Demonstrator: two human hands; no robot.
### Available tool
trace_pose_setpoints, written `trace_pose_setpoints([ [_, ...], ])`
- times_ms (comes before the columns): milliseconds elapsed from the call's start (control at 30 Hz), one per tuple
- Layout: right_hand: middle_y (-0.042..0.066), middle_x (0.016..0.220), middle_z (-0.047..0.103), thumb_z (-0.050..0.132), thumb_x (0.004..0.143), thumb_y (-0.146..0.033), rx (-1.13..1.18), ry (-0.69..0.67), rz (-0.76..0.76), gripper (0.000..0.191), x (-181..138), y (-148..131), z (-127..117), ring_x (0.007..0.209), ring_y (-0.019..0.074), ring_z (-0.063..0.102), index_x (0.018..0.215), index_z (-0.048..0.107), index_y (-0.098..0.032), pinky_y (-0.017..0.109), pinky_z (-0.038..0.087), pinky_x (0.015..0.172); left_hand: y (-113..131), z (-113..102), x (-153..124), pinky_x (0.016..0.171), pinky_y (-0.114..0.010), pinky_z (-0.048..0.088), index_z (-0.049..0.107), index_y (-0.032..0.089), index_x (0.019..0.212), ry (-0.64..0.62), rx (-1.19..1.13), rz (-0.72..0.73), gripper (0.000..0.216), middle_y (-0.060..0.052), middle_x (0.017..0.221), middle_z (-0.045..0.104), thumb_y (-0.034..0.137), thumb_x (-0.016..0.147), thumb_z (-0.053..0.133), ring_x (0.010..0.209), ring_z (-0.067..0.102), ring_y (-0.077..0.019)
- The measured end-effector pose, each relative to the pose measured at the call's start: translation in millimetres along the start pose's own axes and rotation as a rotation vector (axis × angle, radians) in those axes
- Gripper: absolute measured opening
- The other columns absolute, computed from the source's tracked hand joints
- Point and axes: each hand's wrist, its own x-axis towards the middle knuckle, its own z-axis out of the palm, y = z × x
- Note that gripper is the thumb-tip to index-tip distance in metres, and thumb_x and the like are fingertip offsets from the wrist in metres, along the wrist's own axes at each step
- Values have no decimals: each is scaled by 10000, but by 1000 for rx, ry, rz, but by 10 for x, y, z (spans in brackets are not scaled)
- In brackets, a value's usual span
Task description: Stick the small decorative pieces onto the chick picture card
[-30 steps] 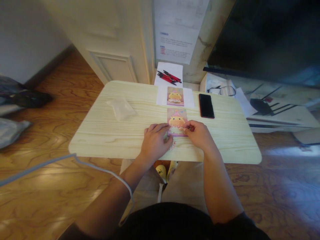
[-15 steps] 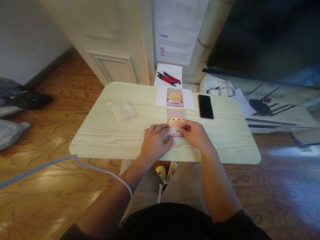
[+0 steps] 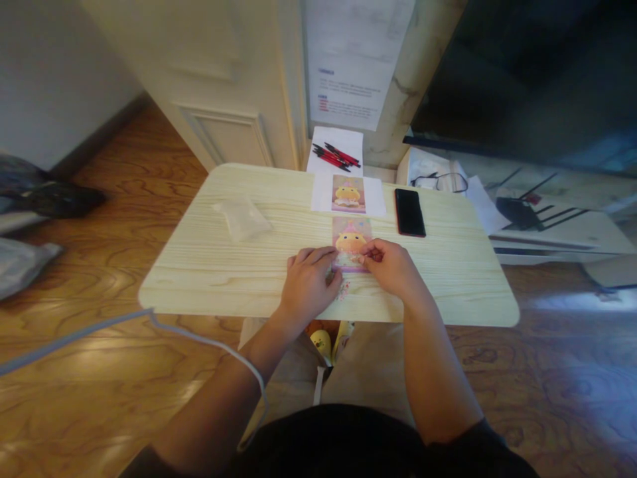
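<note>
A picture card [image 3: 352,229] with a yellow cartoon figure lies flat near the table's front edge. My left hand [image 3: 309,282] rests at its left side, fingertips on the card and thumb spread apart. At the card's right side, my right hand [image 3: 393,264] has thumb and forefinger pinched together over its lower part. Whatever that pinch holds is too small to make out. Just below the card, between my hands, is a cluster of small red and green specks [image 3: 344,289]. A similar picture [image 3: 348,194] is printed on a white sheet [image 3: 375,197] beyond the card.
On the pale wooden table [image 3: 199,265] lie a translucent plastic bag [image 3: 243,219] at left and a black phone [image 3: 410,212] at right. Several red-and-black pens [image 3: 336,157] sit behind it on paper. Glasses [image 3: 445,182] lie back right. A grey cable [image 3: 209,342] crosses my left forearm.
My right hand has shifted slightly to the right across the card, uncovering a little more of the picture. My left hand has stayed in place.
</note>
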Motion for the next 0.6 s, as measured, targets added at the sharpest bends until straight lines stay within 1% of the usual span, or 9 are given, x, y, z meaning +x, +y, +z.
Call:
trace_pose_setpoints([
  [167, 5, 848, 749, 731, 832, -236, 12, 2, 26, 79, -27, -14, -18, 738, 160, 648, 909, 736, -221, 278, 494, 697, 5, -2, 8, 968, -518, 455, 698, 262, 1280, 0, 3, -5, 363, -44, 1357, 695, 306, 945, 566, 1204, 582, -308],
  [400, 1, 914, 763, 714, 831, -176, 14, 3, -10, 117, 33, -12, 82, 784, 160, 662, 928, 741, -236, 289, 502, 756, 9, -1, 3, 972, -506, 459, 702, 262, 1275, -2, 23, -22, 370, -40, 1358, 691, 324, 928, 589, 1209, 583, -302],
  [600, 6, 882, 754, 717, 834, -204, 2, 17, 24, 103, -77, -57, -5, 755, 158, 648, 931, 742, -227, 279, 491, 720, 16, -10, 2, 982, -491, 455, 701, 275, 1269, -3, 27, -25, 353, -25, 1358, 692, 335, 946, 572, 1211, 584, -288],
])
